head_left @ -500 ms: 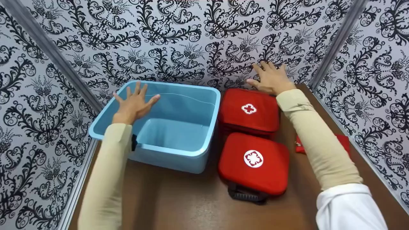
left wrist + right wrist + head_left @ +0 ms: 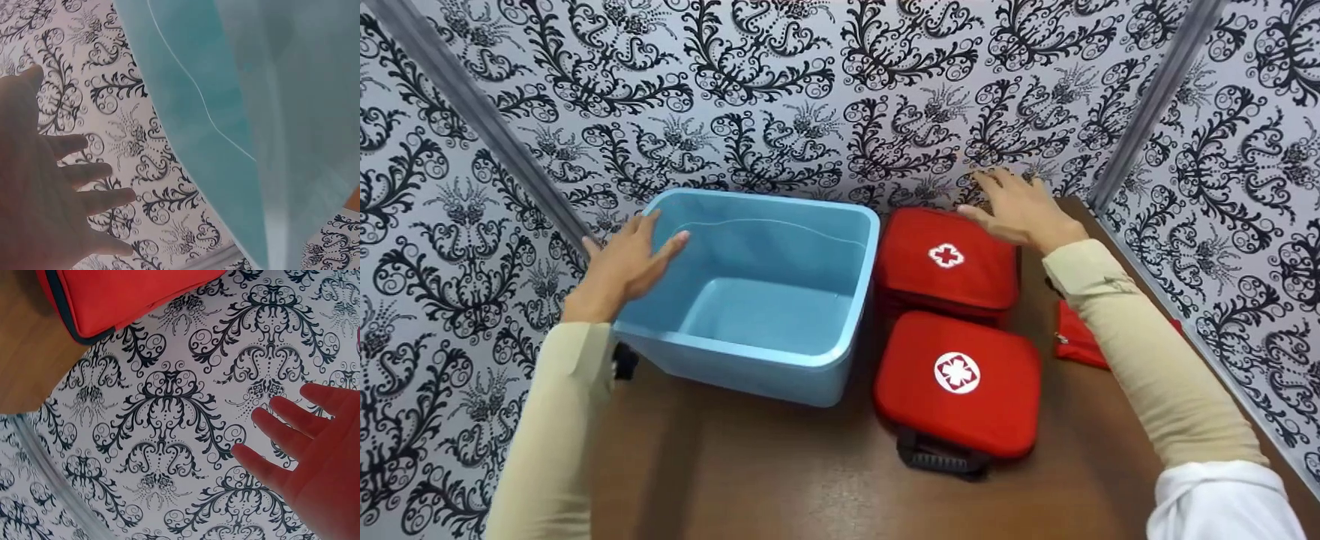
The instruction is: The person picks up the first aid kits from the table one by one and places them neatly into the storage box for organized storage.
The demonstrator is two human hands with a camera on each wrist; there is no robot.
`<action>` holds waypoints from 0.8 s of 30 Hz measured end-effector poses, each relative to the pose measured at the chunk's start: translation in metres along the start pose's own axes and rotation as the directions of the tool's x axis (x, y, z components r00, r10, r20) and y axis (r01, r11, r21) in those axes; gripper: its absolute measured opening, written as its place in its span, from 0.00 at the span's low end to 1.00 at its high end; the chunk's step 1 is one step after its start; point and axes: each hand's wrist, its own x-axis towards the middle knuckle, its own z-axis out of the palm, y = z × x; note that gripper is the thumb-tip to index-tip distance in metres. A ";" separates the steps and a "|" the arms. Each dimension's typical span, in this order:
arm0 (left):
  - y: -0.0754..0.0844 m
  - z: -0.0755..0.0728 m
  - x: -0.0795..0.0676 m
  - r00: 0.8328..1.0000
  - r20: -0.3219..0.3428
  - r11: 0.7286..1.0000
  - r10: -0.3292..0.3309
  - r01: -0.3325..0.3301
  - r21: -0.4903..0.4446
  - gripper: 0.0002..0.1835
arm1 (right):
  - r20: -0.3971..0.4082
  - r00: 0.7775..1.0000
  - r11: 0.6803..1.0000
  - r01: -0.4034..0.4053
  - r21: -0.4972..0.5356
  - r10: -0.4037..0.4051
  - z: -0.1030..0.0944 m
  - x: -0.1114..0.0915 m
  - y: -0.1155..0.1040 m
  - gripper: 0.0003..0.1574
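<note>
My left hand (image 2: 622,262) is over the left side of a light blue plastic bin (image 2: 765,356), fingers spread and holding nothing. In the left wrist view that hand (image 2: 62,185) shows extended fingers beside the bin's wall (image 2: 197,124). My right hand (image 2: 1020,210) hovers above the back right corner of a red soft first-aid bag (image 2: 907,262), with its fingers apart and nothing held. The right wrist view shows the hand (image 2: 315,450) away from the bag (image 2: 135,298). In front of that bag lies a red hard-shell first-aid case (image 2: 960,412) with a white emblem and black handle.
A small red zippered pouch (image 2: 1080,341) lies on the brown table (image 2: 780,472) at the right, partly behind my right forearm. Patterned wall panels (image 2: 780,90) close off the back and both sides, with grey posts (image 2: 1151,105) at the corners.
My left hand has moved left and toward me, from over the bin to its left side. The right hand has shifted slightly right and lower. The bin and red bags stay put.
</note>
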 end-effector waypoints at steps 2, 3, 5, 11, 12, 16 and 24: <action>-0.006 0.000 -0.006 1.000 -0.019 0.999 -0.014 0.013 -0.034 0.52 | -0.002 1.000 1.000 -0.001 0.009 0.001 0.003 -0.006 0.003 0.60; -0.010 0.000 -0.009 0.999 -0.026 0.999 -0.023 0.021 -0.048 0.52 | -0.010 1.000 1.000 0.001 0.011 -0.001 0.005 -0.009 0.004 0.60; -0.018 0.001 -0.014 0.998 -0.048 0.997 -0.038 0.035 -0.066 0.52 | -0.021 1.000 1.000 0.006 0.020 -0.005 0.010 -0.015 0.007 0.61; -0.042 0.008 -0.029 0.983 -0.155 0.988 -0.099 0.078 -0.136 0.47 | -0.038 0.999 0.999 0.001 0.055 0.001 0.028 -0.033 0.015 0.62; -0.046 0.010 -0.031 0.979 -0.172 0.984 -0.113 0.087 -0.152 0.45 | -0.040 0.999 0.998 -0.004 0.062 0.006 0.030 -0.035 0.016 0.62; -0.060 0.018 -0.038 0.956 -0.231 0.969 -0.183 0.135 -0.209 0.43 | -0.047 0.998 0.995 -0.026 0.096 0.031 0.041 -0.042 0.023 0.62; -0.082 0.041 -0.050 0.862 -0.335 0.872 -0.381 0.215 -0.440 0.38 | -0.062 0.996 0.983 -0.056 0.176 0.068 0.063 -0.046 0.034 0.60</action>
